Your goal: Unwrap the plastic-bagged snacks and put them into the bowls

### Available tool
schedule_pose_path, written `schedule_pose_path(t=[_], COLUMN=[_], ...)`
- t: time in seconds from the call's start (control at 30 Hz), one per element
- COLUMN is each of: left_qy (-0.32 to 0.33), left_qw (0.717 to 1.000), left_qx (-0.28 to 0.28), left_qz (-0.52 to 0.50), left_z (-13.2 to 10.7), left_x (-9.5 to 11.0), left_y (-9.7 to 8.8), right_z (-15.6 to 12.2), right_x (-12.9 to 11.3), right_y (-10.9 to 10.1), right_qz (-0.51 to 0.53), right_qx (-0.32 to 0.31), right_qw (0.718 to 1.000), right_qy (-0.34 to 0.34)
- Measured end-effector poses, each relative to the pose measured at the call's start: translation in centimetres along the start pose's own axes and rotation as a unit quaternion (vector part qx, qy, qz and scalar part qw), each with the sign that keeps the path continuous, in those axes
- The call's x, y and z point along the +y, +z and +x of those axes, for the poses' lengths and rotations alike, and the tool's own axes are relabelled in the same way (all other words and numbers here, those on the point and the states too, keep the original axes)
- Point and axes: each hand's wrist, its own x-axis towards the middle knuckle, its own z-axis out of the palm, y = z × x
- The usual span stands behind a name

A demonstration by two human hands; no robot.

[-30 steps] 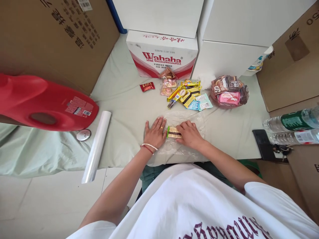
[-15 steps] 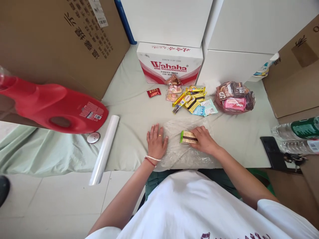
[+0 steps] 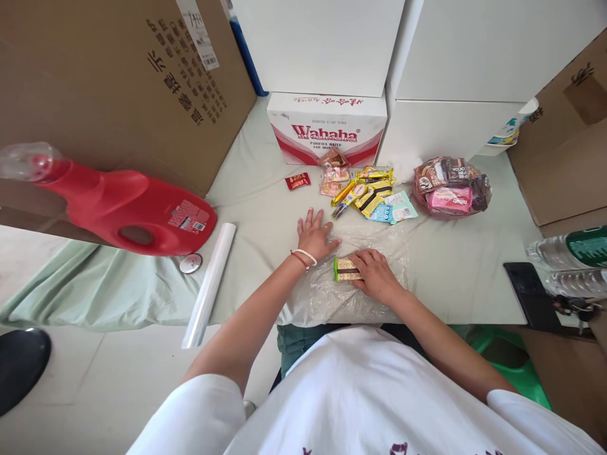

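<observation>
My right hand [image 3: 377, 275] grips a wrapped snack bar [image 3: 345, 270] with a green end, its fingers over the bar's right part. The bar rests on a crumpled sheet of clear plastic film [image 3: 355, 303] in front of me. Over the film's upper left edge my left hand [image 3: 317, 236] is spread with fingers apart, holding nothing. Beyond the hands lies a pile of wrapped snacks: yellow packets [image 3: 370, 201], a pale green packet [image 3: 402, 207] and pink packets [image 3: 334, 183]. A small red packet [image 3: 298, 182] lies left of them.
A red jug [image 3: 137, 208] lies on its side at the left, near a roll of clear film [image 3: 211, 281]. A bag of snacks [image 3: 450, 186] sits at the right. A Wahaba-style white and red carton [image 3: 327, 129] stands behind. A phone [image 3: 531, 297] and bottles [image 3: 588, 246] are far right.
My left hand has moved forward and right, its fingers spreading wider. My right hand and the snack bar have shifted slightly left and nearer to me. The view has shifted a little.
</observation>
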Motion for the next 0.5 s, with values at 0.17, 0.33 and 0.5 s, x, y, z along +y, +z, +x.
schedule_pose_path(t=[0.17, 0.33, 0.5], left_qy=[0.064, 0.018, -0.085], left_qw=[0.973, 0.958, 0.951], left_qx=[-0.058, -0.053, 0.112], left_qz=[-0.216, -0.281, -0.277], left_z=[2.0, 2.7, 3.6], left_x=[0.3, -1.4, -3.8], left_y=[0.5, -0.2, -2.6], right_z=[-0.3, -0.2, -0.3], right_x=[0.4, 0.7, 0.7], right_y=[0.3, 0.1, 0.2], right_qz=[0.016, 0.025, 0.038], right_qx=[0.011, 0.005, 0.006], right_qw=[1.0, 1.0, 0.999], right_qy=[0.005, 0.009, 0.01])
